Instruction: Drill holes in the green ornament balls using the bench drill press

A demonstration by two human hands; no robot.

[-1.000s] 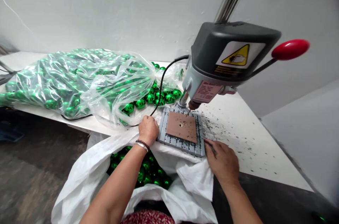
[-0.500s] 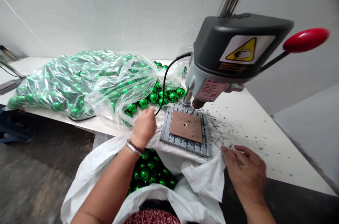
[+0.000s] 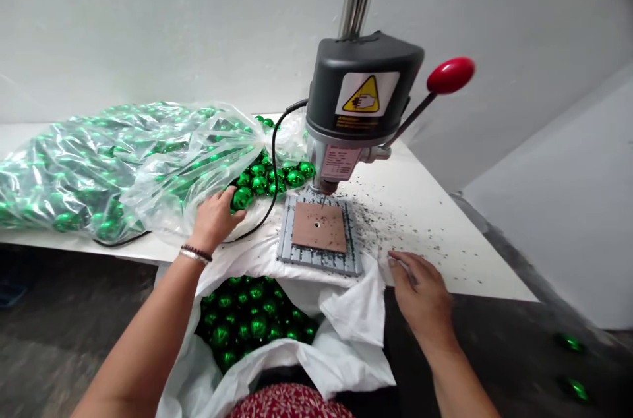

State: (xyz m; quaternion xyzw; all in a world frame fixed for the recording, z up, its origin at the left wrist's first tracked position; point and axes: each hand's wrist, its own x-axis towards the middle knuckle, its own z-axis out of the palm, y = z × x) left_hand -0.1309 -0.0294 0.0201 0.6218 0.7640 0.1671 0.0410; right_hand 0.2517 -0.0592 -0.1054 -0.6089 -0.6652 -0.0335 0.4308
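My left hand (image 3: pixel 216 217) reaches over the white table to the shiny green balls spilling from the mouth of a clear plastic bag. Its thumb and forefinger are apart beside the nearest green ball (image 3: pixel 242 198); no firm grip shows. At the table's front edge my right hand (image 3: pixel 420 286) rests with loosely bent fingers, nothing visible in it, close to the white sack (image 3: pixel 353 306). Between the hands stands a bench drill press (image 3: pixel 366 95), its bit above a brown square plate (image 3: pixel 321 227) with a small hole, lying on the slotted grey base (image 3: pixel 287 243).
The clear plastic bag (image 3: pixel 148 167) full of green balls covers the table's left part. A black cable (image 3: pixel 273 174) loops down from the drill. Dark shavings are scattered right of the base. The open sack below holds more balls (image 3: pixel 257 326). A red-knobbed lever (image 3: pixel 450 75) sticks out right.
My left hand has gone from a closed shape near the base to an opened one at the green balls. The view has shifted, and my right hand stays near the table edge.
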